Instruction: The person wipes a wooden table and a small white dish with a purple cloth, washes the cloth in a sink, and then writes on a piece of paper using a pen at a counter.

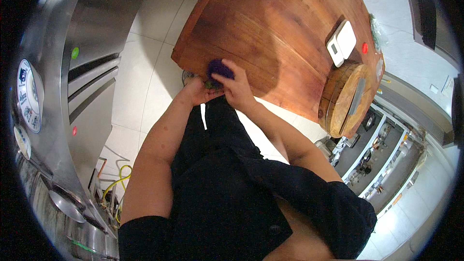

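Observation:
A rounded, dark purple object [220, 69] with some green at its lower end is between my two hands, just off the near corner of the wooden table [246, 25]. My right hand [237, 88] curls over its right side, thumb and fingers spread across the surface. From below and the left, my left hand [198, 90] supports it, its fingers around the green part. What exactly the object is cannot be made out. Beside my left hand, at the table's edge, a patterned round rim [186, 76] shows partly; the rest is hidden.
A white kitchen scale [341, 43] and a small red disc [364, 48] lie on the table's right side. Thick round chopping boards [331, 101] stand there with a flat grey blade [357, 96] on top. Steel cabinets [98, 43] line the left; a shelf rack [377, 152] stands right.

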Demonstrator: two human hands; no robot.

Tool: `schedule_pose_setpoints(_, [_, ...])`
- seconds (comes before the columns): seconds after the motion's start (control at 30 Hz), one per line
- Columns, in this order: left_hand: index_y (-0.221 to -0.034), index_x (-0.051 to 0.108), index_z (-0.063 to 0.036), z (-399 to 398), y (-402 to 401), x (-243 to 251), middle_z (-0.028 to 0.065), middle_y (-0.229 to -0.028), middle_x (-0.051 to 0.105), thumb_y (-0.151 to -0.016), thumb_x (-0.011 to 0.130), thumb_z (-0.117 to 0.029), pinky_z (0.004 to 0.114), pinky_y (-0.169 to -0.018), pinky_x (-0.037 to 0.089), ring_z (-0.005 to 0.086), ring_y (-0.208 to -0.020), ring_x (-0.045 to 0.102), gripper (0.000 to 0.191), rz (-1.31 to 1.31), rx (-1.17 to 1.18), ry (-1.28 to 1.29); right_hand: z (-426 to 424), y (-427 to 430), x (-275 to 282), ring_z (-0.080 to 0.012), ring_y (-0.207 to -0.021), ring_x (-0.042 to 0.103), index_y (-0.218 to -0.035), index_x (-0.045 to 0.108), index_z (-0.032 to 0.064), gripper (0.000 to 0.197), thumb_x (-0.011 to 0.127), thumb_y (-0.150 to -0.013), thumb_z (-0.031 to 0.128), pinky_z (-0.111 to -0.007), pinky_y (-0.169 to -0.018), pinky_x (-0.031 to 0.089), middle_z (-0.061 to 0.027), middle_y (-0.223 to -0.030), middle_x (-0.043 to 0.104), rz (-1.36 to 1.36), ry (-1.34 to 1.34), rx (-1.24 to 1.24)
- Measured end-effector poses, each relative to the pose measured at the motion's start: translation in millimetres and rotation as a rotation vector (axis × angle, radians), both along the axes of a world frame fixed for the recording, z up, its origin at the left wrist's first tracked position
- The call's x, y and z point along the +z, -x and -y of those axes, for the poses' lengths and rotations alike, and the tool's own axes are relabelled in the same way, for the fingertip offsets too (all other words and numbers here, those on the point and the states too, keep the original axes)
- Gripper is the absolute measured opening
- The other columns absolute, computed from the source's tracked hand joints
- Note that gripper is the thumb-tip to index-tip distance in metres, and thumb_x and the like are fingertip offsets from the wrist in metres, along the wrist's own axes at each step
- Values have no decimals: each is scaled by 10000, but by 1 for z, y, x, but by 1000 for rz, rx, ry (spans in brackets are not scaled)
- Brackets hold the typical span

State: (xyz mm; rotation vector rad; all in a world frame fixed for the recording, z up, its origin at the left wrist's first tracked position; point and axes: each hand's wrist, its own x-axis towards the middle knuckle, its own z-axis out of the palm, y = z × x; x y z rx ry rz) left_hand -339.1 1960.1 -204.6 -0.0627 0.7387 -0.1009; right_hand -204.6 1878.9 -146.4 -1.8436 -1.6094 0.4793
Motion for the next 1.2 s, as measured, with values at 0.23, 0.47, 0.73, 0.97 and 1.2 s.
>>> schedule_pose_setpoints(0.23, [-1214, 466, -132, -2, 1, -18, 94, -1132, 558, -924, 366, -452, 400, -852, 510, 269, -1002, 573, 443, 93, -57, -42, -38, -13, 9, -362, -1160, 418, -1005, 660, 128, 398, 511, -692, -69, -431, -972, 339, -199, -1251, 437, -85, 43, -138])
schedule_pose_setpoints(0.47, [-1199, 467, -83, 4, -2, -17, 139, -1146, 534, -924, 424, -352, 396, -889, 480, 281, -1000, 568, 388, 17, 42, 39, 22, 3, 15, -353, -1149, 424, -995, 652, 105, 439, 479, -645, -96, -416, -978, 341, -188, -1244, 443, -478, -82, -353])
schedule_pose_setpoints(0.73, [-1223, 437, -20, 19, -21, -17, 178, -1148, 536, -949, 330, -387, 401, -896, 479, 299, -1042, 555, 471, -70, -100, 83, 68, -48, 2, -384, -1142, 410, -1095, 593, 77, 470, 476, -670, -84, -402, -990, 331, -222, -1222, 416, 111, 116, -653])
schedule_pose_setpoints(0.97, [-1220, 429, -33, 15, -5, -14, 146, -1150, 529, -955, 340, -332, 394, -859, 508, 272, -1013, 564, 410, -11, 19, 86, 29, 23, 12, -380, -1185, 389, -1061, 627, 109, 471, 478, -667, -102, -438, -1007, 306, -207, -1284, 384, -139, 104, -231])
schedule_pose_setpoints(1.2, [-1209, 392, 45, -23, 25, -12, 219, -1139, 497, -931, 417, -236, 416, -860, 507, 341, -1007, 550, 396, -98, -24, -5, -98, -99, -7, -373, -1107, 446, -998, 641, 102, 450, 474, -633, -100, -407, -967, 366, -207, -1169, 476, 137, -192, -495])
